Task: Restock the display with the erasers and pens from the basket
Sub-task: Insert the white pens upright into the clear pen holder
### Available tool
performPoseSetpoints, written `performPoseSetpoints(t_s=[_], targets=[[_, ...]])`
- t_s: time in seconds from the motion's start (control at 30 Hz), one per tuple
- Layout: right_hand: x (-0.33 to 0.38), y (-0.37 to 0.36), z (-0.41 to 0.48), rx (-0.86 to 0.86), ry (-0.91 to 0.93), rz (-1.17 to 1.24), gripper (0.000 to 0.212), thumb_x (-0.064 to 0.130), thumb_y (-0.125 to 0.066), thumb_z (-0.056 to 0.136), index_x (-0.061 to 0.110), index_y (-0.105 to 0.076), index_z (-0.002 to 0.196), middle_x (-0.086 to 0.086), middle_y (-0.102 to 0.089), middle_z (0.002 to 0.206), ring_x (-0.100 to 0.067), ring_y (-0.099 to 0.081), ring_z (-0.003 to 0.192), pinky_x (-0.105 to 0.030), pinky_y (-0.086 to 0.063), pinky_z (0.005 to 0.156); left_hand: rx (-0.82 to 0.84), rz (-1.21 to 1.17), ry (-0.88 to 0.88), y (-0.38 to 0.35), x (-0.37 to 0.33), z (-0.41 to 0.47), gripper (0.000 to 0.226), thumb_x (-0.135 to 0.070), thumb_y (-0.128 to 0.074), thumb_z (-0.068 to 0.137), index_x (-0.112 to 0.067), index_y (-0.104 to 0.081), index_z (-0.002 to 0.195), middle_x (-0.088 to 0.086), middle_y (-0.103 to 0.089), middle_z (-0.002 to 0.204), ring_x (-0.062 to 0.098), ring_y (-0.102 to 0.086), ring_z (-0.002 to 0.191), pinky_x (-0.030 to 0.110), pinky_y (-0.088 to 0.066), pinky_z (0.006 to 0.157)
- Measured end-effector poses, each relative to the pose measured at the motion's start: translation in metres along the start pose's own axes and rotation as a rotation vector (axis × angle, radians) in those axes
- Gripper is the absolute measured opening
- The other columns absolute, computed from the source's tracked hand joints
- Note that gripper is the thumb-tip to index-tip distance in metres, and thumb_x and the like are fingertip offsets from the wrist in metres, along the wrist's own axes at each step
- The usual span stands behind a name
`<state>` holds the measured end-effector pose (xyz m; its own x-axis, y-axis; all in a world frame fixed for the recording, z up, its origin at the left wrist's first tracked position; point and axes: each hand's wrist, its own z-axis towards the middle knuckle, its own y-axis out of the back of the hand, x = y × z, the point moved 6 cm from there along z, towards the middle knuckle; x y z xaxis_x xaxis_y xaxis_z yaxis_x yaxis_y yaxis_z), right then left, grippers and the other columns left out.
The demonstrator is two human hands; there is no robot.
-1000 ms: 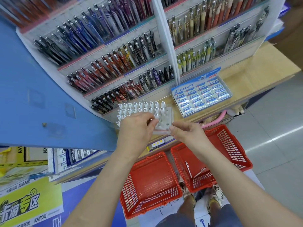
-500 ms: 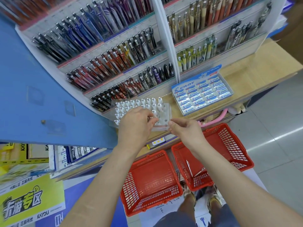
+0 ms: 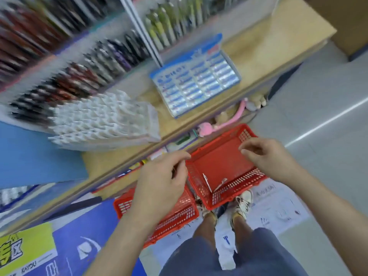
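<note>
The view is motion-blurred. My left hand (image 3: 159, 182) and my right hand (image 3: 266, 156) hover apart over two red baskets, fingers loosely curled, nothing visible in either. The right basket (image 3: 219, 140) holds a thin white pen (image 3: 207, 182) and another small item (image 3: 221, 184) near its front wall. My left hand covers much of the left basket (image 3: 177, 220). On the wooden shelf stand a white tray of pens (image 3: 103, 120) and a blue box of erasers (image 3: 195, 80). Behind them rise the pen display racks (image 3: 83, 62).
A pink plush toy (image 3: 205, 130) hangs under the wooden shelf (image 3: 268, 42). A blue panel (image 3: 29, 156) juts out at the left. My feet (image 3: 243, 204) stand on printed paper sheets (image 3: 278, 208) behind the baskets; grey floor lies to the right.
Both hands have left the white pen tray and come down over the red baskets. The camera has tilted down and swung, blurring the display.
</note>
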<state>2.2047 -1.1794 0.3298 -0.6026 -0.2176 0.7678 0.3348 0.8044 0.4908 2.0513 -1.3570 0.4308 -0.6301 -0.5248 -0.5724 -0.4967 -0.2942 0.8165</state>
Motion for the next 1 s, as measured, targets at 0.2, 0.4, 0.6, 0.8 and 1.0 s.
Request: performPoseSetpoints(t_s=[0.2,0.4,0.6,0.8,1.0], targets=[[-0.177,-0.056,0.023,0.131,-0.083,-0.272,0.009,0.010,-0.063,0.085,0.012,-0.071,0.089,0.001,-0.068,0.081,-0.017,-0.060,0.074,-0.027,-0.046,0.073,0.472,0.121,0.273,-0.228,0.107,-0.017,0.024,-0.014,-0.054,0.084,-0.026,-0.069,0.096,-0.006,-0.073,0.094,0.016,-0.065,0.091,0.027,-0.044,0.079],[-0.346,-0.197,0.094,0.384,-0.019,-0.498,0.006,0.012,-0.054,0.083,0.016,-0.058,0.082,-0.009,-0.066,0.090,-0.031,-0.062,0.087,-0.033,-0.042,0.070,0.690,0.173,0.502,-0.451,0.248,-0.028,0.023,-0.009,-0.053,0.084,-0.018,-0.068,0.099,0.005,-0.070,0.107,0.024,-0.064,0.100,0.030,-0.048,0.085],[-0.464,-0.338,0.172,0.472,0.002,-0.687,0.028,0.012,-0.047,0.085,0.017,-0.061,0.109,-0.008,-0.065,0.112,-0.030,-0.061,0.106,-0.035,-0.049,0.085,0.705,0.278,0.521,-0.611,0.361,-0.016,0.030,-0.016,-0.055,0.087,-0.018,-0.061,0.117,0.008,-0.064,0.119,0.027,-0.058,0.113,0.031,-0.043,0.091],[-0.524,-0.411,0.199,0.600,0.113,-0.960,0.030,0.008,-0.042,0.094,0.013,-0.061,0.117,-0.007,-0.059,0.126,-0.028,-0.056,0.117,-0.040,-0.050,0.092,0.735,0.457,0.483,-0.699,0.425,-0.016,0.035,-0.017,-0.055,0.090,-0.012,-0.041,0.122,0.017,-0.061,0.119,0.037,-0.058,0.111,0.041,-0.047,0.089],[-0.531,-0.417,0.207,0.693,0.111,-0.979,0.032,0.011,-0.046,0.092,0.008,-0.059,0.121,-0.009,-0.054,0.130,-0.030,-0.051,0.121,-0.040,-0.047,0.090,0.637,0.482,0.407,-0.703,0.422,-0.004,0.039,-0.004,-0.052,0.083,-0.017,-0.037,0.116,0.018,-0.067,0.102,0.038,-0.064,0.097,0.041,-0.050,0.076]])
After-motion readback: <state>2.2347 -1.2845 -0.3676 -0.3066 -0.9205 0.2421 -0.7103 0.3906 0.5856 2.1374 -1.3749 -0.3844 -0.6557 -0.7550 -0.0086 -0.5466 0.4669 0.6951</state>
